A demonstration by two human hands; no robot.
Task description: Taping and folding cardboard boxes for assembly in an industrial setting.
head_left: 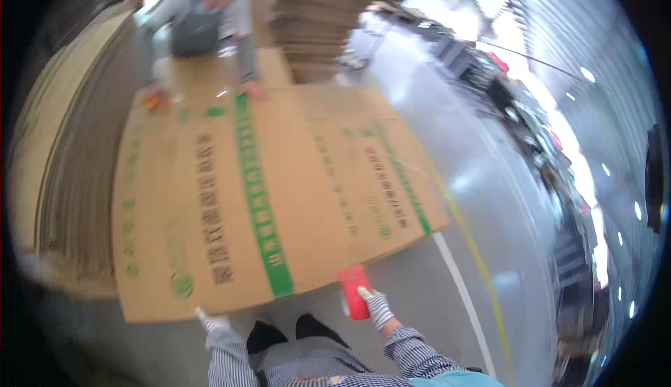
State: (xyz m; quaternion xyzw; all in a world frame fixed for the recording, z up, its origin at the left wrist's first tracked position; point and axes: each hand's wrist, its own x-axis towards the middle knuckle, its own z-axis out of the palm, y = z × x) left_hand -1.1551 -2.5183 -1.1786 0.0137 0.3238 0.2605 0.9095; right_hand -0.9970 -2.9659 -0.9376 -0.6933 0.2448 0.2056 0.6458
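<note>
A large flat brown cardboard sheet [293, 177], with green bands and dark printing, lies in front of me. My left hand [213, 322], in a pale glove, is at its near edge toward the left. One fingertip shows on top of the board; the other fingers are hidden or blurred. Closed in my striped-gloved right hand [377, 307] is a red block-shaped thing [355, 293], just off the sheet's near edge. Its exact kind is too blurred to make out. Across the sheet, a co-worker [203, 24] has both hands at the far edge.
Tall stacks of flat cardboard [77, 156] stand to the left, and another cardboard stack [321, 24] rises at the back. Grey floor [482, 177] with white and yellow lines stretches to the right. Dark equipment or goods [517, 100] line the far right side.
</note>
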